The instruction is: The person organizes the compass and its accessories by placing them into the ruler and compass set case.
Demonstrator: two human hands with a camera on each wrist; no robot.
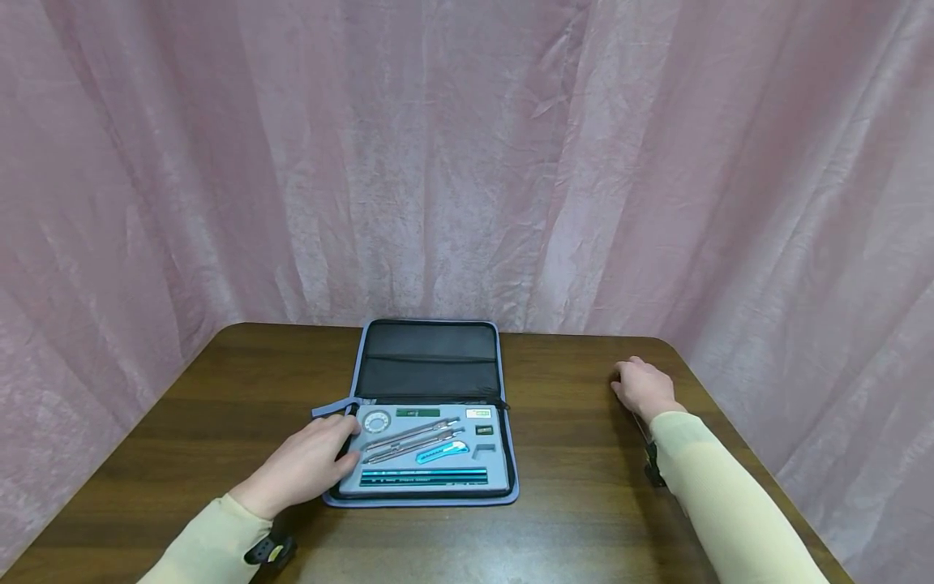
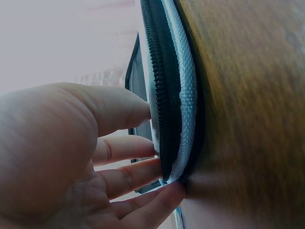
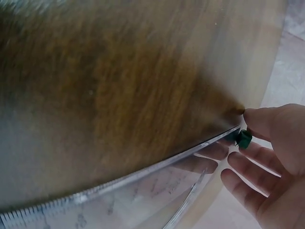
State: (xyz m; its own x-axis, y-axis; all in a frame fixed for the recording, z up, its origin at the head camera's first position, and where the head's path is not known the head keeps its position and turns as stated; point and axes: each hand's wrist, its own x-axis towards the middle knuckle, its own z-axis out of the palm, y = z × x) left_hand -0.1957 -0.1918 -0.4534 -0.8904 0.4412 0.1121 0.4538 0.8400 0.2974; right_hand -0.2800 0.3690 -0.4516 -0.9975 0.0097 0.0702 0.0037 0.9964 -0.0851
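An open zip case [image 1: 511, 470] lies on the table with its grey tray [image 1: 481, 487] facing up. It holds two metal compasses [image 1: 412, 442], a blue cutter [image 1: 442, 453], dark-green pencils [image 1: 423, 477], a round clear piece [image 1: 376, 422], a white eraser [image 1: 478, 413] and a small sharpener [image 1: 484, 430]. My left hand [image 1: 302, 458] rests at the case's left edge, thumb and fingertips touching its rim. Far to the right, my right hand [image 1: 645, 389] pinches a clear plastic set square [image 3: 157, 186], scale marks along its edge. A small green piece [image 3: 244, 139] shows between the fingers.
The case's black lid [image 1: 430, 357] stands folded back toward the table's far edge. A blue strap [image 1: 332, 407] sticks out at the left hinge. Around the wooden table [image 1: 562, 519] hangs a pink curtain [image 1: 467, 162].
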